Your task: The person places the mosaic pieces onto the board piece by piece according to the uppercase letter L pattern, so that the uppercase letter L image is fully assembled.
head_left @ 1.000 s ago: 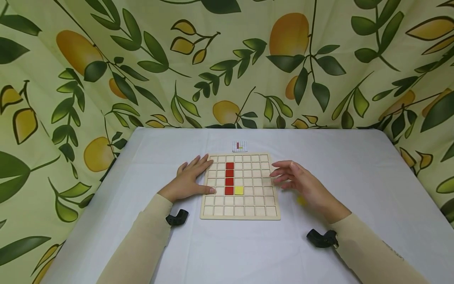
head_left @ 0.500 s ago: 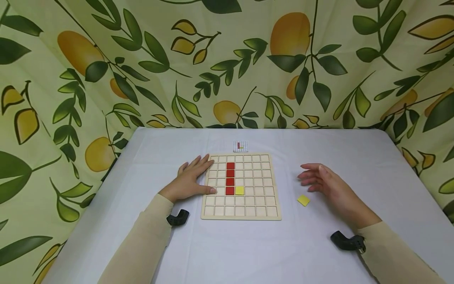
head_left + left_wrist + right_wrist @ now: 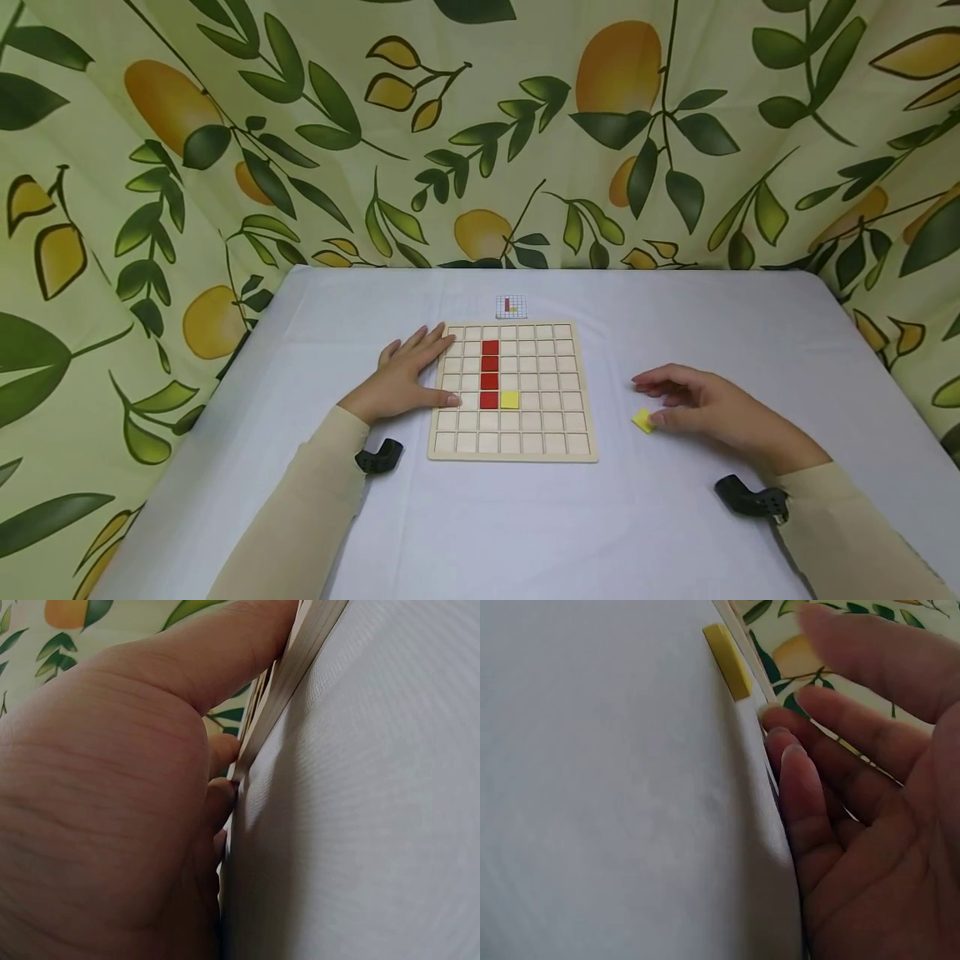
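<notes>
In the head view a square wooden grid board [image 3: 555, 421] lies on the table, with several red square tiles [image 3: 490, 363] in one column and a yellow tile [image 3: 510, 400] beside the lowest. My left hand [image 3: 408, 372] rests spread on the board's left edge, thumb and fingertips over its rim. A loose yellow square tile [image 3: 641, 420] lies right of the board. My right hand [image 3: 705, 408] is over it, the thumb overlapping its corner in the head view. In the right wrist view the fingers [image 3: 802, 780] are relaxed, with the loose tile [image 3: 728, 663] beyond them.
A small printed card [image 3: 512, 307] with a grid pattern lies behind the board. White cloth [image 3: 525, 533] covers the table. A leaf-and-fruit patterned curtain [image 3: 420, 183] hangs at the back and sides.
My right hand has moved right from the board's edge, then lowered to the loose yellow tile. The left hand keeps its place on the board.
</notes>
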A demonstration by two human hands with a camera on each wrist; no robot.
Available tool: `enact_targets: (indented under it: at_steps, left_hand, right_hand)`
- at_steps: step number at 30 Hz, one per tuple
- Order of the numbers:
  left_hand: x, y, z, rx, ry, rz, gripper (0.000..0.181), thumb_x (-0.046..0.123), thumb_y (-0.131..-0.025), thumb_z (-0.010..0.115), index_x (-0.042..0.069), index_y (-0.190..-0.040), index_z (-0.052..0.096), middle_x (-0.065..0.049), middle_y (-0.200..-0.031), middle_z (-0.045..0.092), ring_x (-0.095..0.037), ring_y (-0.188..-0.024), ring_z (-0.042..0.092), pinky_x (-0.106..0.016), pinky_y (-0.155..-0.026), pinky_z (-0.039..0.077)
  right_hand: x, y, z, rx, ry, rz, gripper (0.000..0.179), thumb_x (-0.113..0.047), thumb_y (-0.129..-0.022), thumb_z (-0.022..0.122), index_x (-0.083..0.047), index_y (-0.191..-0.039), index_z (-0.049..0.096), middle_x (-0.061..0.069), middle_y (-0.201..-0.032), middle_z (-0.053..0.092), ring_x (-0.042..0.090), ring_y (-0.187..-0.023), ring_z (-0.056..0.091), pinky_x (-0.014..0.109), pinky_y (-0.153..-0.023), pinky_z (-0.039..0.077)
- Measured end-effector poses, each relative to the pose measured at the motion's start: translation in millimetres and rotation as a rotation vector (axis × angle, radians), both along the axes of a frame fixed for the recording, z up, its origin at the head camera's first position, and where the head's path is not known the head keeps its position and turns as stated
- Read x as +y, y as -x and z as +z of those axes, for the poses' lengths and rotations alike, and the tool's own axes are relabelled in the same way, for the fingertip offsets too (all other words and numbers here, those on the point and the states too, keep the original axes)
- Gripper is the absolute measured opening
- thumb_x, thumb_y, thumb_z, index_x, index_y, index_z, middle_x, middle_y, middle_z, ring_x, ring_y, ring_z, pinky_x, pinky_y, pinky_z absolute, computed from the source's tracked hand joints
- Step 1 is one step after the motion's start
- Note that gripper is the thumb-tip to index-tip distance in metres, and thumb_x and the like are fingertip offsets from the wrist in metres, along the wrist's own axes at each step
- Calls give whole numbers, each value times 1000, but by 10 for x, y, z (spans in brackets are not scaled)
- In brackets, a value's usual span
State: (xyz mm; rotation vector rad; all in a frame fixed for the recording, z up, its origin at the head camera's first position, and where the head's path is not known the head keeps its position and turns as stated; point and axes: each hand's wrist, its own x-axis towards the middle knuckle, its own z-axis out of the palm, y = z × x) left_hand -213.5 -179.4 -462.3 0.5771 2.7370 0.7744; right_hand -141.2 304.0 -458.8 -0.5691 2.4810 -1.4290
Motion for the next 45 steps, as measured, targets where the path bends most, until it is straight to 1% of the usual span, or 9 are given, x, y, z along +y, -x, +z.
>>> enact_targets:
  at_steps: [5, 8, 12, 16, 22, 26, 32, 38, 45]
  left_hand:
    - [2, 1, 2, 4, 3, 0, 111, 64, -83, 87, 22, -172, 37, 4, -181, 15, -22, -166, 0, -57, -127, -8]
    - [-5, 7, -7, 8, 6, -1, 111, 64, -83, 88, 22, -173, 37, 4, -181, 15, -22, -166, 0, -57, -127, -8]
    - [-9, 12, -14, 6, 5, -2, 111, 64, -83, 88, 22, -173, 37, 4, -181, 15, -22, -166, 0, -56, -127, -8]
    - [-3, 7, -6, 3, 0, -4, 112, 65, -83, 88, 22, -172, 37, 4, -181, 15, -22, -166, -1, -57, -127, -8]
    - [6, -1, 2, 1, -6, -1, 111, 64, -82, 88, 21, -172, 38, 3, -181, 16, -23, -166, 0, -58, -127, -8]
    - [6, -2, 5, 2, -11, -2, 111, 64, -82, 88, 22, -172, 38, 4, -180, 16, -23, -166, 0, -57, -127, -8]
    - [6, 2, -3, -1, -12, -1, 112, 65, -82, 88, 23, -172, 38, 5, -180, 16, -22, -166, 0, -57, -126, -8]
    - [8, -14, 14, -4, -15, 2, 111, 64, -82, 88, 23, -172, 38, 5, -180, 16, -22, -166, 0, -57, -126, -8]
    - [4, -17, 19, -4, -12, 0, 111, 64, -82, 88, 23, -172, 38, 5, -180, 16, -23, -166, 0, -58, -127, -8]
  right_hand:
    - [15, -7, -1, 76, -65, 93, 44, -13, -94, 88, -15, -136, 75, 2, -137, 64, 8, -127, 55, 13, -102, 41]
    - [-6, -19, -1, 71, -99, 94, 39, -15, -95, 87, -20, -132, 78, 0, -133, 60, 9, -125, 53, 12, -103, 37]
    - [-41, -28, -19, 99, -113, 80, 30, -12, -94, 88, -24, -120, 80, -2, -126, 61, 13, -121, 54, 12, -102, 36]
    - [-66, -44, -27, 119, -115, 44, 29, -6, -92, 89, -22, -112, 76, -3, -121, 64, 14, -115, 57, 14, -100, 41]
    - [-103, -65, -21, 58, -139, -59, 19, -8, -96, 84, -18, -108, 75, -3, -111, 70, 21, -101, 62, 25, -87, 51]
    - [-136, -70, -29, 60, -142, -112, 12, -11, -98, 83, -18, -105, 77, -2, -105, 70, 24, -95, 60, 27, -80, 51]
    - [-178, -103, -23, 95, -110, -164, 12, -9, -98, 84, -15, -106, 77, 1, -99, 68, 24, -91, 59, 27, -75, 50]
    - [-242, -115, -33, 112, -56, -191, 13, -3, -98, 82, -11, -107, 78, 2, -101, 71, 23, -91, 62, 25, -76, 52]
    - [-341, -126, -37, 103, 9, -188, 12, -6, -98, 82, -9, -109, 77, 3, -102, 72, 22, -90, 63, 26, -73, 55]
